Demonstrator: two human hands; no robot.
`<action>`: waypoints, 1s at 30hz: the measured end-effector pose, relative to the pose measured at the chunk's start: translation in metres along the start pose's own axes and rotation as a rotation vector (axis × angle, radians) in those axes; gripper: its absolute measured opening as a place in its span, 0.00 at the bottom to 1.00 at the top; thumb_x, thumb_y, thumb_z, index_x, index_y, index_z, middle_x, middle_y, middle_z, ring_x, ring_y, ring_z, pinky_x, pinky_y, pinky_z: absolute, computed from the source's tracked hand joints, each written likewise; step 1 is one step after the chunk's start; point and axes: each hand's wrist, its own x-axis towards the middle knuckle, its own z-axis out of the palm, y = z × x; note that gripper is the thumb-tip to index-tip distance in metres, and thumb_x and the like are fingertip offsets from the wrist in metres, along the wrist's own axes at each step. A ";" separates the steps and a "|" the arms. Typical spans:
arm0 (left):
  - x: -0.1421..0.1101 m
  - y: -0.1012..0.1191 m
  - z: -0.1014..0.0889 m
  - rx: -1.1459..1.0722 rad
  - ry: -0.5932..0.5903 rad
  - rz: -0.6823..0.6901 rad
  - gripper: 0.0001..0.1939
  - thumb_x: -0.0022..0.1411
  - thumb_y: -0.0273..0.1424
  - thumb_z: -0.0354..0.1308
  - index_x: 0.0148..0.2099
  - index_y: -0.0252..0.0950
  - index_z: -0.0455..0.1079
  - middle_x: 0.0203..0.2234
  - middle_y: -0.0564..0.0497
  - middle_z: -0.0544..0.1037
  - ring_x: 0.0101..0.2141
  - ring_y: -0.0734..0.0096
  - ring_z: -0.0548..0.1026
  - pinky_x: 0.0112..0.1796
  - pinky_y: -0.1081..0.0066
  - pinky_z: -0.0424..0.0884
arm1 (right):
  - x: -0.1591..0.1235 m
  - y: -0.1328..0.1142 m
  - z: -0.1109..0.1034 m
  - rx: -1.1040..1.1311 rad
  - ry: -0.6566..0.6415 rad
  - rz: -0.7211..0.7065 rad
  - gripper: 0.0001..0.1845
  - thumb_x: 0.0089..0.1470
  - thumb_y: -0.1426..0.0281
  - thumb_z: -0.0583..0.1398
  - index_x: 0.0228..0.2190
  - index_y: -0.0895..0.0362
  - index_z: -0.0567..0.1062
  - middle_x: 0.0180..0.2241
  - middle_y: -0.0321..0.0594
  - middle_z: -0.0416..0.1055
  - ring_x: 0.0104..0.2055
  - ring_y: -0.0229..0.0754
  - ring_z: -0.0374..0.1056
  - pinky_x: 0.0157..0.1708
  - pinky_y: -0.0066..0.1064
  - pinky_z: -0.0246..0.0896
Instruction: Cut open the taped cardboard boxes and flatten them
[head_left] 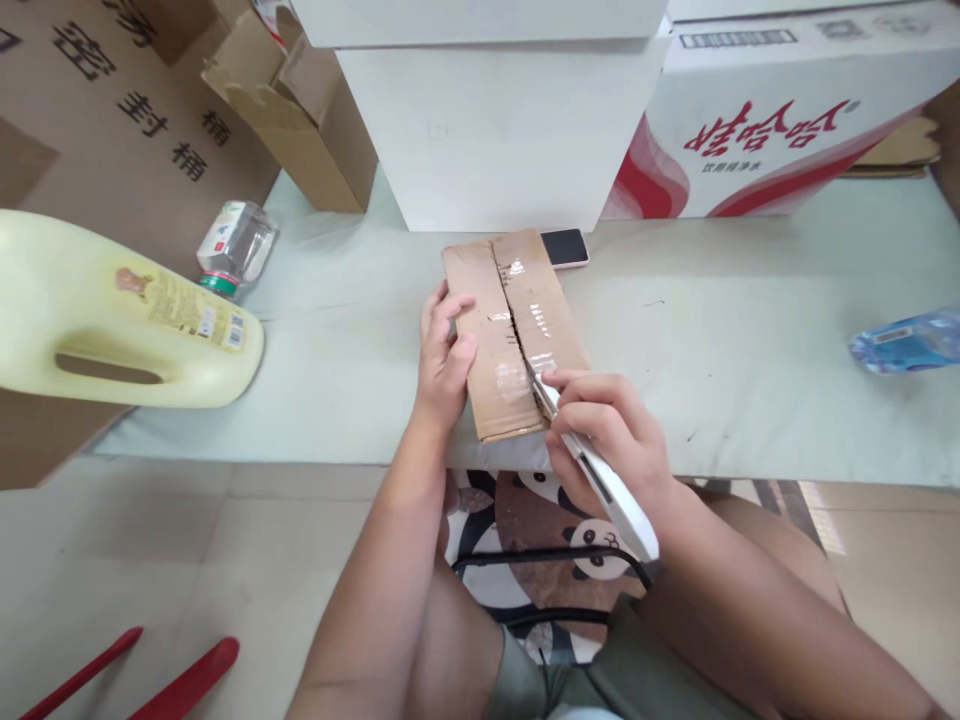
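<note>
Cardboard box (536, 335) lies at a slant near the front edge of a cloth-covered desk (337, 385), its top face split by a dark, ragged seam (504, 285) that runs lengthwise beside pieces of clear tape (538, 320). A person's right hand (611, 430) is closed around a white utility knife (619, 505), forefinger reaching along it toward the blade (538, 385), which meets the seam in the half of the box nearer the body. The left hand (446, 355) grips the opposite side, thumb and forefinger laid over the top at the edge; how its other fingers sit underneath cannot be told. A smartphone (571, 248) lies just past the far end, partly hidden by the box, and a white carton (502, 140) stands behind.

The step in hand appears to be slitting the taped joint, and it looks well along: the gap shows dark through the middle, while knife and fingers obscure part of the near end. The next move seems to call for a shallow, steady stroke to that end, with the left fingers clear of the blade's path and the box held firm, before the flaps can be lifted.
</note>
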 end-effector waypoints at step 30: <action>-0.001 0.003 -0.001 -0.023 -0.018 -0.069 0.25 0.65 0.53 0.50 0.58 0.47 0.66 0.61 0.45 0.64 0.65 0.50 0.60 0.64 0.50 0.58 | -0.006 -0.002 -0.004 0.254 -0.065 0.168 0.06 0.51 0.74 0.56 0.31 0.52 0.64 0.34 0.40 0.66 0.42 0.47 0.72 0.38 0.40 0.69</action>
